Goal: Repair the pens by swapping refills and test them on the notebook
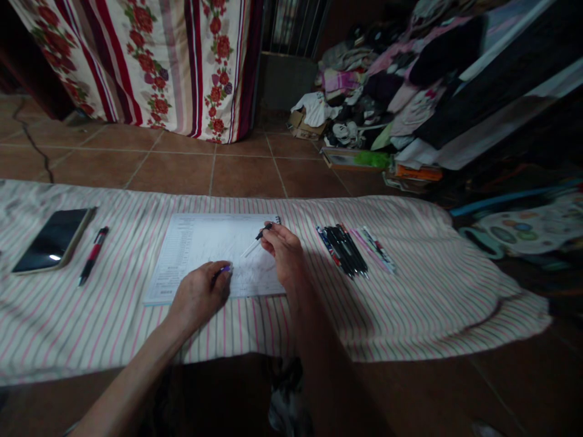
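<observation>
My right hand [283, 249] is closed in a pinch over the right part of a white notepad [182, 243]. Between its fingertips is a slim pen [253, 246], black at the top and pale or clear toward the lower end, slanting down to the left. Lower on the pad, my left hand [203, 288] is also closed. It grips a small dark pen-like piece with a purple end [225, 268]; the rest of that piece is hidden by the fingers. Printed lines and faint scribbles show on the page.
Right of the pad lies a row of several pens [344, 249]. A red and black pen [93, 255] and a phone [52, 238] lie at the left. All rest on a striped cloth [410, 303]. Beyond are a flowered curtain [173, 60] and heaped clothes [387, 85].
</observation>
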Motion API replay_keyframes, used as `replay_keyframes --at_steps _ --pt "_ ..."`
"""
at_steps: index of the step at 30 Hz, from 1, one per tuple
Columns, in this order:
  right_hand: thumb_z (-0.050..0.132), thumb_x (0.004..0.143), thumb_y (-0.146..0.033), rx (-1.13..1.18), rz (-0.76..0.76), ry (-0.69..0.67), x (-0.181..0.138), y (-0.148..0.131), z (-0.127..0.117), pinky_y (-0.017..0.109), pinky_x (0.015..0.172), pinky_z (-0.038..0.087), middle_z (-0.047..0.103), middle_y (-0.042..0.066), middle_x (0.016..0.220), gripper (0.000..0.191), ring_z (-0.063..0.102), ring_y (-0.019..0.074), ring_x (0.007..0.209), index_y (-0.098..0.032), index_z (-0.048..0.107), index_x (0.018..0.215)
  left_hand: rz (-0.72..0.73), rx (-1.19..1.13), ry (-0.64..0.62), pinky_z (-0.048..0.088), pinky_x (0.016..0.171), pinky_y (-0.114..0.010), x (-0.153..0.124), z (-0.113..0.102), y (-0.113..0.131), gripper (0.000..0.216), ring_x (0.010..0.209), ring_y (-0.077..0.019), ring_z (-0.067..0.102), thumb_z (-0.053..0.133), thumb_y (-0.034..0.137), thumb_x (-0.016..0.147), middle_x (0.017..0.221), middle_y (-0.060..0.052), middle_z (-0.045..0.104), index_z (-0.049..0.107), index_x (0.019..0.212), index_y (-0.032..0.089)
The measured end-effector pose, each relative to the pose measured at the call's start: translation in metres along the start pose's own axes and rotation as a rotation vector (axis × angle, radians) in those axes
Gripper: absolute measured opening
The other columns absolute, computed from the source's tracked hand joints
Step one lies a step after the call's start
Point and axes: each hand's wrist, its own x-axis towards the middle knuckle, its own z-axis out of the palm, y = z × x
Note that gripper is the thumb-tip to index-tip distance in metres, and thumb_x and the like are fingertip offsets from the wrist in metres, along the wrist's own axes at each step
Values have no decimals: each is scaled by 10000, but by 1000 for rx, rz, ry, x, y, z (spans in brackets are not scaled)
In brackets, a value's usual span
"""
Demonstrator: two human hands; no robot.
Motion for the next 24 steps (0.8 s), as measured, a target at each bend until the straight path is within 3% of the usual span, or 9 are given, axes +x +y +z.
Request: replay_keyframes --at_steps 5,10,14,19,24 --pt "698 552 -220 44 5 33 2 1 -1 176 585 469 630 -32 686 284 570 57 593 -153 616 816 -21 15 69 468 748 -339 0 -1 -3 366 836 -222 646 390 312 838 975 -108 698 606 1087 153" --pt "703 570 -210 42 26 -39 -3 10 7 215 641 519 630 -26 674 257 607 83 620 -168 584 794 -44 3 42 432 654 -290 0 2 11 240 739 -197 637 430 304 863 825 -61 692 610 955 174" --pt "705 571 -238 -16 5 -87 -3 24 15 243 622 530 635 -24 669 298 620 105 613 -181 583 836 -35 202 117 384 612 -275 0 1 26 215 799 -201 641 418 277 893 913 -52 686 601 965 191" --pt "684 580 -259 -126 -43 -199 -5 35 20 231 605 520 627 -41 645 288 616 99 598 -182 583 838 -37 451 283 299 532 -289 2 -3 30 267 734 -199 637 376 283 929 919 -43 682 609 1034 208" --pt "675 593 -245 -128 -15 -258 -11 36 20 230 593 526 622 -43 613 248 633 107 593 -179 582 814 -17 547 296 253 506 -296 4 -4 23 266 730 -214 641 403 285 926 852 -33 678 633 1048 232"
